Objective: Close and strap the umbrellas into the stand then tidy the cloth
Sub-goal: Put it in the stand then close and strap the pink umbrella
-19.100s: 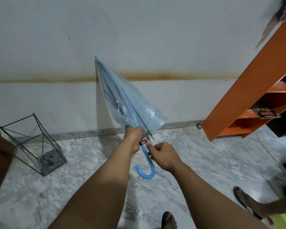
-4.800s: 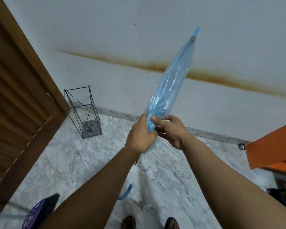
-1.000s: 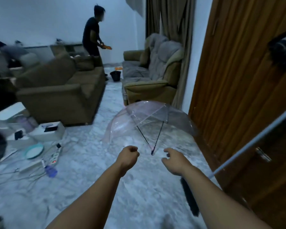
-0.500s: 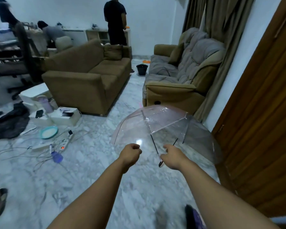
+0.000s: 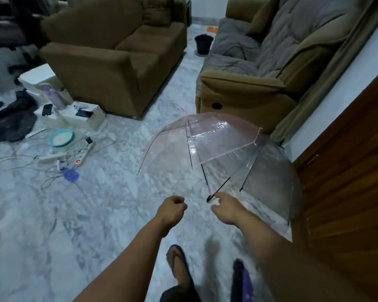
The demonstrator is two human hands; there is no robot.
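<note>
Clear umbrella (image 5: 223, 153) w/ pink trim lies open on the marble floor (image 5: 100, 214), canopy tipped on its side, dome facing away from the person, black ribs and shaft visible thru the plastic. It sits just in front of the tan recliner (image 5: 244, 92) and near the wooden door (image 5: 354, 182) on the rt.

Right hand (image 5: 226, 209) is stretched out, fingers loosely curled, fingertips at the dark lower end of the shaft; can't tell if it's actually touching or gripping it yet. Left hand (image 5: 171, 211) is balled into a fist, holding nothing, just beside the right one and apart from the umbrella.

Below the arms: a foot in a dark flip-flop (image 5: 179, 262), and a blurred purple-ish shape by the other leg, unclear what.

Further out: brown sofa (image 5: 114, 51) upper left, black bucket (image 5: 203, 43) between sofa and recliner. Left side of floor is cluttered: power strip (image 5: 81, 154) w/ red light and tangled cables, teal plate (image 5: 61, 137), white boxes (image 5: 83, 118) w/ phones on top, dark cloth heap (image 5: 11, 123).
</note>
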